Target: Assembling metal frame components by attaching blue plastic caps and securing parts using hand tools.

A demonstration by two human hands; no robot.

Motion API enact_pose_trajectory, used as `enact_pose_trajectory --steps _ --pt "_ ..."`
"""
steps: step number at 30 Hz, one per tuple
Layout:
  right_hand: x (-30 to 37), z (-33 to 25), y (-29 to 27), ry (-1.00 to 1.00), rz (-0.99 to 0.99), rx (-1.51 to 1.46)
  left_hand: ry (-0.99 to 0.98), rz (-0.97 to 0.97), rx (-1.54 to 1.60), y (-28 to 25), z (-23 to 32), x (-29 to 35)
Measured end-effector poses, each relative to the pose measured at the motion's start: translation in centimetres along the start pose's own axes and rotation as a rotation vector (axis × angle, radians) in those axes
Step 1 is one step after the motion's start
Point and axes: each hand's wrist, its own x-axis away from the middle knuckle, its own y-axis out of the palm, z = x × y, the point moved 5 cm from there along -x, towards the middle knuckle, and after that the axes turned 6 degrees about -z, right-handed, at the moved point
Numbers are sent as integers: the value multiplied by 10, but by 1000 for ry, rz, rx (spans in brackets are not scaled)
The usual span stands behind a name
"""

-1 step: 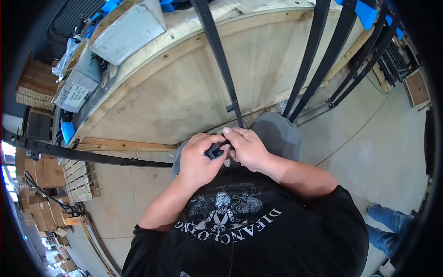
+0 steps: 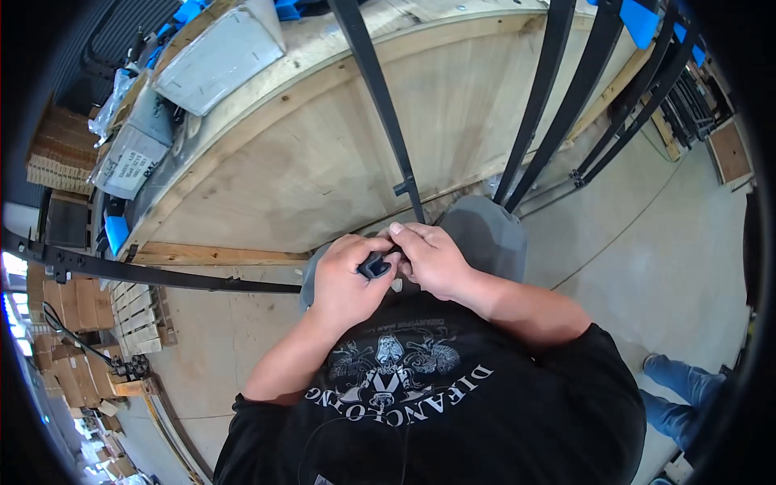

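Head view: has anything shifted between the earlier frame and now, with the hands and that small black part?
Nothing has visibly changed. The left hand and right hand stay closed together on the small black plastic part, just below the lower end of the black metal bar that crosses the pale plywood panel.

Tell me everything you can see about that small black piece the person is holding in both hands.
The small black piece looks like a dark, matte, blocky clip, perhaps plastic or rubber; its exact shape is mostly hidden. It sits in front of the chest, pinched between the left hand, whose thumb and fingers wrap it from below, and the right hand, whose fingertips press on it from above. It lies just below the lower end of a black metal bar.
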Motion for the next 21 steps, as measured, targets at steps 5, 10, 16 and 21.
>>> enact_pose_trajectory --steps 5,10,16,21 --pt "9 -2 -8 -79 -24 -61 -97 7 118 4 -5 7" --pt "13 -11 -15 -86 -188 -131 -341 -55 388 6 -9 3" --pt "18 -56 -11 -262 -184 64 -438 -22 834 0 8 -22" --pt "22 -116 -26 -527 -5 176 -365 20 822 -25 41 -57"
